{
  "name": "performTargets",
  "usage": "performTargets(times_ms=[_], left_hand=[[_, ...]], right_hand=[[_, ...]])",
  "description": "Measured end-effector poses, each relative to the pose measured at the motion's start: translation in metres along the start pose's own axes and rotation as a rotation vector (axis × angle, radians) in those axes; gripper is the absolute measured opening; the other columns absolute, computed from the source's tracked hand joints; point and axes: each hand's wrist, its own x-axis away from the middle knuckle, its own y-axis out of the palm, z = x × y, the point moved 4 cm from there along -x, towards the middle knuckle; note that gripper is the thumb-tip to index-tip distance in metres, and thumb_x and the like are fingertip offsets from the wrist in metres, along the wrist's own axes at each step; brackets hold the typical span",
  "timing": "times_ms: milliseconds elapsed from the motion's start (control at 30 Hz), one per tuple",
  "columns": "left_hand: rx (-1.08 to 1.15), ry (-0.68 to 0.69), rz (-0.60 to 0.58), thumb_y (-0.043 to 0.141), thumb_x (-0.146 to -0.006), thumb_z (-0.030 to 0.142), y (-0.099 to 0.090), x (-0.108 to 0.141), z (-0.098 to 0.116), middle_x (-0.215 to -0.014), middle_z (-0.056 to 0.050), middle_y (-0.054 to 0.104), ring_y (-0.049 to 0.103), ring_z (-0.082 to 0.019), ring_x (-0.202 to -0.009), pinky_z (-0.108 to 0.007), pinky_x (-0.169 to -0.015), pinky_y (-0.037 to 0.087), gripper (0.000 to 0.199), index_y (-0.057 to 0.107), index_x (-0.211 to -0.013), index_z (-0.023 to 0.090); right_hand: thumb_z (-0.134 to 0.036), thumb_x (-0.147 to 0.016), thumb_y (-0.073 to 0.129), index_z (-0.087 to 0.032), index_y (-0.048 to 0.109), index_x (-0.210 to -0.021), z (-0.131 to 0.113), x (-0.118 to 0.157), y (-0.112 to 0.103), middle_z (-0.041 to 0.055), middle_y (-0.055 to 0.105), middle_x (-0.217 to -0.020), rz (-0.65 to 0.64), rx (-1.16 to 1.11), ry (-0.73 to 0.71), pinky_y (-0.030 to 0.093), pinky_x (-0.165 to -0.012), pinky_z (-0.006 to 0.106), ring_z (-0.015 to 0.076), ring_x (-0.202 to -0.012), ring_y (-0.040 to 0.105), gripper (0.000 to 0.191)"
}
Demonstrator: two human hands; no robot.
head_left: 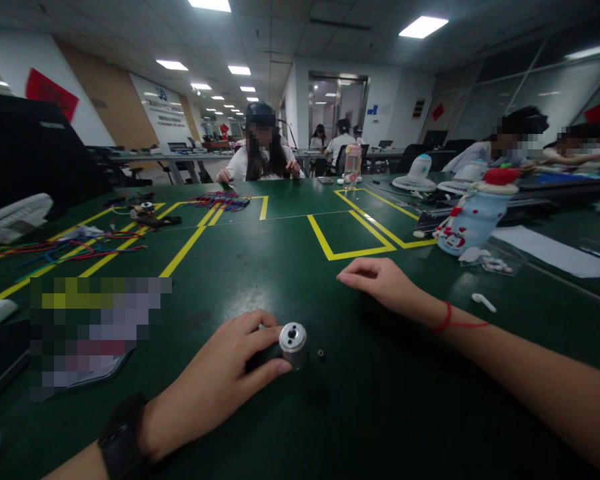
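My left hand (pixel 225 357) grasps a silver cylinder (pixel 294 353) upright on the green table (pixel 405 400), thumb and forefinger against its 9 o'clock side, its pierced top facing up. At the cylinder's 3 o'clock, just beside it yet apart, lies a tiny metal piece (pixel 321 353). My right hand (pixel 377 277), a red string (pixel 447 317) around the wrist, is at 2 o'clock, its fingers bent and drawn together at the tips; whether they pinch anything, I cannot tell. A broad strip of tabletop between my hands gives room for moving, and more opens from 4 to 6 o'clock. At 1 o'clock, a yellow tape outline (pixel 363 253) has its near edge just beyond my right hand. Farther out at 2 o'clock stands a blue bottle (pixel 473 223), while a white earbud (pixel 483 303) lies toward 3 o'clock, near my right forearm. A bundle of coloured wires (pixel 225 202) spreads at 11 o'clock, and at 12 o'clock a person (pixel 237 163) faces me across the table's far edge
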Motion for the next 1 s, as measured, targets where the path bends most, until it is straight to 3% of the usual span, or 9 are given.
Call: performTargets(times_ms=[133, 333, 500, 600, 700, 800, 1000], left_hand=[[0.007, -0.004, -0.012, 0.051, -0.096, 0.038, 0.0, 0.0, -0.001, -0.108, -0.003, 0.055, 0.051, -0.023, -0.096, -0.037, -0.083, 0.041, 0.016, 0.059, -0.107, 0.028], [0.011, 0.007, -0.005, 0.052, -0.096, 0.036, -0.003, 0.002, 0.001, -0.107, -0.002, 0.055, 0.051, -0.023, -0.096, -0.036, -0.083, 0.041, 0.015, 0.059, -0.107, 0.029], [0.003, 0.014, 0.006, 0.053, -0.095, 0.035, -0.007, 0.005, 0.002, -0.107, -0.004, 0.056, 0.052, -0.023, -0.095, -0.037, -0.083, 0.041, 0.015, 0.059, -0.107, 0.027], [-0.005, 0.013, 0.002, 0.054, -0.095, 0.034, -0.006, 0.005, 0.0, -0.107, -0.003, 0.056, 0.052, -0.023, -0.095, -0.037, -0.083, 0.042, 0.015, 0.06, -0.107, 0.028], [-0.015, 0.007, 0.005, 0.054, -0.094, 0.035, -0.003, 0.005, -0.001, -0.106, -0.003, 0.056, 0.052, -0.023, -0.094, -0.036, -0.083, 0.042, 0.015, 0.06, -0.106, 0.027], [-0.024, 0.014, 0.017, 0.053, -0.095, 0.036, -0.003, 0.005, 0.003, -0.106, -0.004, 0.056, 0.052, -0.023, -0.094, -0.036, -0.083, 0.042, 0.016, 0.06, -0.105, 0.026], [-0.017, 0.018, 0.019, 0.054, -0.095, 0.036, -0.01, 0.012, 0.01, -0.105, -0.003, 0.057, 0.052, -0.023, -0.094, -0.035, -0.083, 0.042, 0.015, 0.06, -0.105, 0.026]], right_hand=[[-0.04, -0.08, 0.061, -0.013, 0.071, -0.088, 0.027, -0.013, -0.024, 0.0067, 0.069, -0.08, 0.173, 0.108, 0.066, 0.045, -0.067, 0.032, 0.0169, -0.071, 0.06, 0.029], [-0.037, -0.08, 0.062, -0.015, 0.072, -0.088, 0.028, -0.013, -0.021, 0.0067, 0.07, -0.084, 0.089, 0.166, 0.056, 0.046, -0.068, 0.032, 0.0175, -0.073, 0.061, 0.026], [-0.036, -0.08, 0.063, -0.016, 0.073, -0.089, 0.007, -0.005, -0.01, 0.0058, 0.068, -0.084, 0.024, 0.225, 0.006, 0.045, -0.067, 0.032, 0.0164, -0.071, 0.058, 0.024], [-0.037, -0.075, 0.07, -0.019, 0.072, -0.094, -0.016, 0.007, 0.014, 0.0041, 0.066, -0.092, -0.254, 0.195, -0.136, 0.045, -0.07, 0.029, 0.0155, -0.078, 0.058, 0.026], [-0.039, -0.072, 0.074, -0.023, 0.072, -0.096, -0.038, 0.023, 0.038, 0.0033, 0.063, -0.1, -0.527, 0.24, -0.335, 0.041, -0.083, 0.032, 0.0172, -0.092, 0.056, 0.029], [-0.037, -0.076, 0.071, -0.024, 0.074, -0.088, -0.05, 0.031, 0.045, 0.0028, 0.06, -0.098, -0.521, 0.305, -0.395, 0.038, -0.088, 0.035, 0.0173, -0.094, 0.054, 0.018], [-0.029, -0.081, 0.067, -0.018, 0.07, -0.088, -0.068, 0.034, 0.044, 0.0032, 0.058, -0.097, -0.435, 0.114, -0.378, 0.045, -0.081, 0.027, 0.0133, -0.088, 0.056, 0.013]])
